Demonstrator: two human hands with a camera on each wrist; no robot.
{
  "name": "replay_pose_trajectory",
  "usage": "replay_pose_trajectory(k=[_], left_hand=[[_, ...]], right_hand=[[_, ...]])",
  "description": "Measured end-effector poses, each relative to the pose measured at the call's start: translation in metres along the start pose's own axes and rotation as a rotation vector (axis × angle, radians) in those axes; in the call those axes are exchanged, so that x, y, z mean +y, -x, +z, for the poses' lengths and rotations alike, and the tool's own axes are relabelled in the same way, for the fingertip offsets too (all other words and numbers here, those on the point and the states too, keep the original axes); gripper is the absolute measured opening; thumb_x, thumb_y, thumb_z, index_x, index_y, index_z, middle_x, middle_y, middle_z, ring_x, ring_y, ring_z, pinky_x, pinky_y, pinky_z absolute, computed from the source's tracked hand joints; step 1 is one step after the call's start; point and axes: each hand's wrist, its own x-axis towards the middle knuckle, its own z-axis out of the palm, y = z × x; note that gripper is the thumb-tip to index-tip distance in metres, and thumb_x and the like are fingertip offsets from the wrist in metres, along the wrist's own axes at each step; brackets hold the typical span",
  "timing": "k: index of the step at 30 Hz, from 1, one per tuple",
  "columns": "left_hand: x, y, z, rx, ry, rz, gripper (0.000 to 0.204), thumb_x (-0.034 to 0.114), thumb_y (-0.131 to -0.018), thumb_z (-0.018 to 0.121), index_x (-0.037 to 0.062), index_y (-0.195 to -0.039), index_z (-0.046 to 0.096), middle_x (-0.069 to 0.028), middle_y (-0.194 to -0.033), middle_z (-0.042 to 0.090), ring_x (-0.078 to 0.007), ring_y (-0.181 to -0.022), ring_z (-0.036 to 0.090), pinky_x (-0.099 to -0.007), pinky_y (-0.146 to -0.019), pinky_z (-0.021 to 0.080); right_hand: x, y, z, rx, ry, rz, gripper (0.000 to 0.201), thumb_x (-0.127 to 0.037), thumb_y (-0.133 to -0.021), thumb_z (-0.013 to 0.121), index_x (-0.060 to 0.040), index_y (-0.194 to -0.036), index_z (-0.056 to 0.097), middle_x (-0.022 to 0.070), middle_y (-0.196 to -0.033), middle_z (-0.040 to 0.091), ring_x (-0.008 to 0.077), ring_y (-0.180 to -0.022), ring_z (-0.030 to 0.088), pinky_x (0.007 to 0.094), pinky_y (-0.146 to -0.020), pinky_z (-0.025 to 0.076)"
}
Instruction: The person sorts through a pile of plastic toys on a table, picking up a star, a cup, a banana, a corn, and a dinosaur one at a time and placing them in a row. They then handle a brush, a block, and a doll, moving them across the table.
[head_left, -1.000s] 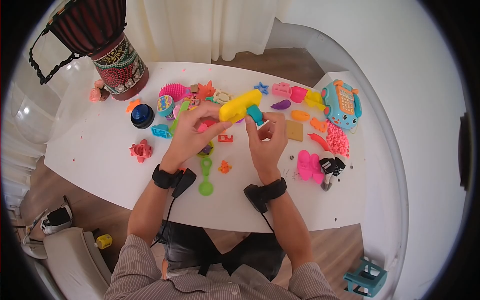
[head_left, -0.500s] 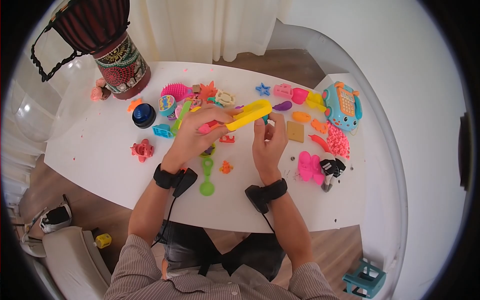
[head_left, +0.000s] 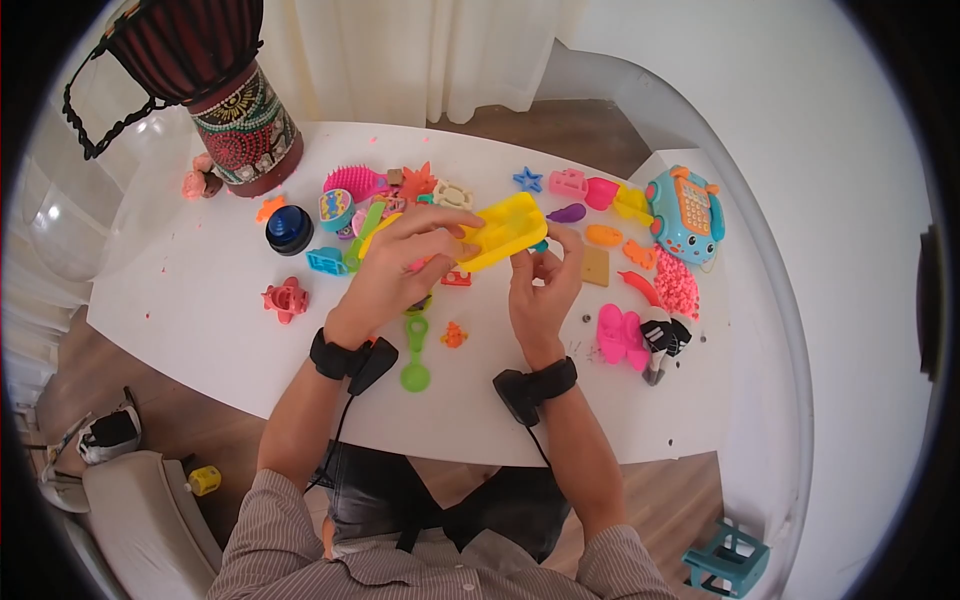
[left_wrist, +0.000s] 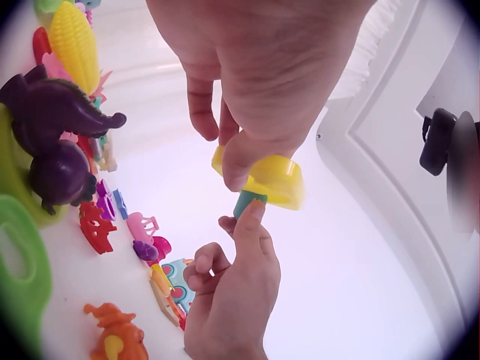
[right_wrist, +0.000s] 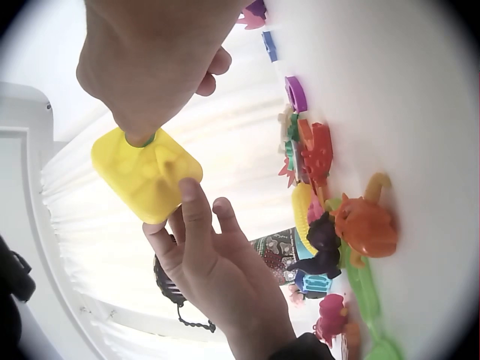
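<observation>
Above the table, my left hand [head_left: 395, 270] grips the left end of a shallow yellow plastic mold [head_left: 514, 226] with rounded corners, its hollowed side turned up in the head view. My right hand [head_left: 540, 300] is at the mold's right end, thumb and finger pinching a small teal piece [left_wrist: 250, 204] against its underside. Most of that piece is hidden by the mold and fingers in the head view. In the right wrist view, raised shapes show on the mold's [right_wrist: 150, 178] broad face.
Below the hands lie a green spoon-like toy [head_left: 415, 355] and an orange figure [head_left: 455, 334]. A blue toy phone [head_left: 687, 215], pink beads [head_left: 677, 283] and pink molds [head_left: 621, 333] sit at right. Left stand a dark blue dome [head_left: 289, 230] and a tall drum [head_left: 245, 130].
The yellow mold has been turned over, so its hollowed side now faces up. The teal piece, plain to see before, is now mostly behind the mold. Both hands stay nearly in place.
</observation>
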Motion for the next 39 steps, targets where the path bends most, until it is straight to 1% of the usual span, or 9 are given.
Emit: replay_pose_trajectory(k=[3, 7, 9, 11, 18, 24, 26, 29, 39], left_hand=[[0.001, 0.0, 0.0, 0.023, -0.012, 0.002, 0.021, -0.012, -0.08, 0.072, 0.0037, -0.094, 0.071, -0.0063, -0.123, 0.074, -0.0234, -0.096, 0.069, -0.0324, -0.078, 0.057], [0.004, 0.002, 0.002, 0.046, 0.099, -0.199, 0.021, -0.005, -0.086, 0.078, 0.0015, -0.104, 0.07, -0.0076, -0.116, 0.075, -0.0185, -0.088, 0.072, -0.0286, -0.077, 0.057], [0.004, 0.003, 0.003, 0.072, 0.163, -0.278, 0.023, -0.002, -0.088, 0.08, 0.0003, -0.108, 0.07, -0.0082, -0.112, 0.075, -0.0163, -0.086, 0.072, -0.0273, -0.077, 0.058], [0.003, 0.003, 0.002, 0.079, 0.25, -0.346, 0.028, 0.003, -0.09, 0.082, -0.0019, -0.114, 0.068, -0.0085, -0.106, 0.075, -0.0137, -0.089, 0.073, -0.0264, -0.081, 0.058], [-0.002, 0.005, 0.003, 0.078, 0.295, -0.331, 0.03, 0.0, -0.091, 0.081, -0.0026, -0.118, 0.068, -0.0074, -0.105, 0.075, -0.0138, -0.095, 0.074, -0.027, -0.086, 0.059], [0.0, 0.005, 0.002, 0.041, 0.323, -0.383, 0.03, -0.001, -0.091, 0.079, -0.0032, -0.12, 0.069, -0.009, -0.109, 0.074, -0.0154, -0.098, 0.075, -0.0283, -0.088, 0.061], [0.0, 0.005, 0.001, 0.018, 0.313, -0.411, 0.024, -0.003, -0.092, 0.076, -0.0019, -0.115, 0.07, -0.0092, -0.119, 0.074, -0.0147, -0.101, 0.072, -0.0301, -0.093, 0.058], [0.002, 0.003, 0.0, 0.018, 0.286, -0.355, 0.025, -0.003, -0.091, 0.077, -0.0016, -0.115, 0.071, -0.01, -0.122, 0.074, -0.0157, -0.103, 0.071, -0.0308, -0.094, 0.058], [0.0, 0.004, 0.001, 0.016, 0.3, -0.382, 0.025, -0.003, -0.09, 0.078, -0.0024, -0.115, 0.071, -0.012, -0.126, 0.072, -0.0171, -0.105, 0.07, -0.0318, -0.095, 0.058]], right_hand=[[0.001, 0.003, 0.002, 0.016, -0.029, 0.027, 0.042, 0.001, -0.091, 0.077, 0.0006, -0.126, 0.055, 0.0094, -0.112, 0.062, 0.0093, -0.062, 0.06, 0.0209, -0.054, 0.045], [-0.001, 0.003, 0.0, -0.006, 0.014, 0.018, 0.04, -0.001, -0.09, 0.08, -0.001, -0.123, 0.057, 0.0081, -0.107, 0.063, 0.0084, -0.059, 0.059, 0.0212, -0.053, 0.045], [0.002, 0.002, -0.002, -0.148, 0.075, -0.054, 0.038, -0.004, -0.088, 0.083, -0.0033, -0.119, 0.06, 0.0065, -0.098, 0.065, 0.0078, -0.056, 0.057, 0.0215, -0.052, 0.044], [-0.005, 0.002, -0.001, -0.173, 0.083, -0.065, 0.037, -0.005, -0.088, 0.084, -0.0042, -0.117, 0.061, 0.006, -0.095, 0.065, 0.008, -0.055, 0.057, 0.0218, -0.052, 0.043], [-0.006, 0.003, 0.002, -0.203, 0.144, -0.101, 0.04, -0.007, -0.084, 0.087, -0.0062, -0.115, 0.062, 0.0061, -0.093, 0.066, 0.0088, -0.052, 0.055, 0.023, -0.048, 0.043], [-0.007, 0.004, 0.004, -0.155, 0.115, -0.115, 0.041, -0.004, -0.082, 0.087, -0.0078, -0.115, 0.063, 0.0067, -0.098, 0.068, 0.0081, -0.051, 0.054, 0.0233, -0.046, 0.043], [-0.007, 0.003, 0.004, -0.149, 0.132, -0.133, 0.04, -0.003, -0.082, 0.087, -0.0079, -0.114, 0.064, 0.0067, -0.099, 0.068, 0.0082, -0.05, 0.054, 0.0234, -0.046, 0.043], [-0.008, 0.002, 0.005, -0.138, 0.158, -0.161, 0.038, -0.001, -0.081, 0.086, -0.008, -0.112, 0.065, 0.0068, -0.101, 0.068, 0.0084, -0.05, 0.054, 0.0235, -0.046, 0.042], [-0.012, 0.0, 0.004, -0.154, 0.2, -0.161, 0.036, 0.001, -0.081, 0.085, -0.0074, -0.111, 0.067, 0.0058, -0.097, 0.068, 0.0083, -0.049, 0.052, 0.0248, -0.045, 0.042]])
